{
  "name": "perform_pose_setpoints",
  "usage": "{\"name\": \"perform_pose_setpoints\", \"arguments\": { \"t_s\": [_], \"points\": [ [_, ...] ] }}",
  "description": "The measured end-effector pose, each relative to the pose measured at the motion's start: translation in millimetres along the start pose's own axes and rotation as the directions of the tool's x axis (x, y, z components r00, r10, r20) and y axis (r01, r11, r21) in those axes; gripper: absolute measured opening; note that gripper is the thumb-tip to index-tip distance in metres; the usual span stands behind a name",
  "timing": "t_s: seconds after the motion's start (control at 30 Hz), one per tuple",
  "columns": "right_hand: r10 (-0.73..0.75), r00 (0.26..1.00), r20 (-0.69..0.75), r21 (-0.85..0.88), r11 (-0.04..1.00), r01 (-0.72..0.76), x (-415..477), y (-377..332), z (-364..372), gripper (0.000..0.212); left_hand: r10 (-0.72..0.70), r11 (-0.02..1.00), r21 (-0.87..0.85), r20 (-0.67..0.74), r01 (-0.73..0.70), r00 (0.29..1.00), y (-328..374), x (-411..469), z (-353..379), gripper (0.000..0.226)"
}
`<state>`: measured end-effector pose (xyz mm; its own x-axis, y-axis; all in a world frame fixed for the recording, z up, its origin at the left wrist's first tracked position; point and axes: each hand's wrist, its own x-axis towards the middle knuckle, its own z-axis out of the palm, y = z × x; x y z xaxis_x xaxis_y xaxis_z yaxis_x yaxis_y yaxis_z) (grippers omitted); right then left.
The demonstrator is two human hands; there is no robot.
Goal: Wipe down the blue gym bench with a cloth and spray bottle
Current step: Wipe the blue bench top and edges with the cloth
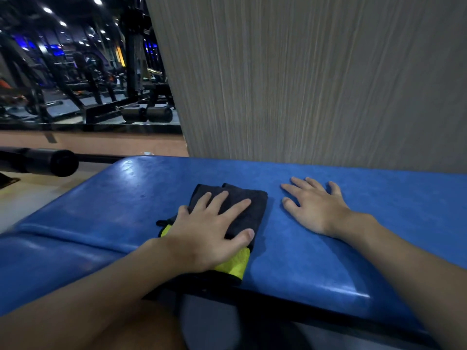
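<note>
The blue gym bench stretches across the view in front of me, its padded top glossy. A folded dark grey cloth with a yellow underside lies on the pad near the middle. My left hand presses flat on the cloth, fingers straight and spread. My right hand rests flat on the bare blue pad just right of the cloth, fingers spread, holding nothing. No spray bottle is in view.
A grey wood-grain wall panel rises directly behind the bench. A black padded roller bar sticks out at the left. Dark gym machines fill the far left background. My knee shows below the bench edge.
</note>
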<state>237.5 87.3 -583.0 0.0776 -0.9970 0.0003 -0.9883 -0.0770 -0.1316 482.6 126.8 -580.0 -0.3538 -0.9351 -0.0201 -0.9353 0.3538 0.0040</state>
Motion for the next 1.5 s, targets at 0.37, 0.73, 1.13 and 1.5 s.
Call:
{"name": "perform_pose_setpoints", "arguments": {
  "t_s": [0.37, 0.73, 1.13, 1.5],
  "points": [
    [-0.02, 0.999, 0.033, -0.02, 1.0, 0.02, 22, -12, 6, 0.058, -0.038, 0.998, -0.055, -0.049, 0.036, 0.998, -5, 84, 0, 0.081],
    [-0.037, 0.999, 0.021, -0.024, 0.999, 0.038, 26, -7, 13, 0.06, -0.072, 0.994, -0.088, -0.052, 0.067, 0.996, -11, 180, -3, 0.068],
    [-0.021, 1.0, 0.01, 0.018, 1.0, 0.02, 19, -10, 6, 0.058, -0.002, 1.0, -0.02, -0.015, 0.002, 1.0, -23, 40, 1, 0.082],
    [-0.035, 0.999, -0.023, 0.06, 0.998, 0.036, 29, -25, 1, 0.056, -0.089, 0.995, -0.041, -0.023, 0.088, 0.996, -17, 28, 1, 0.083]
  ]
}}
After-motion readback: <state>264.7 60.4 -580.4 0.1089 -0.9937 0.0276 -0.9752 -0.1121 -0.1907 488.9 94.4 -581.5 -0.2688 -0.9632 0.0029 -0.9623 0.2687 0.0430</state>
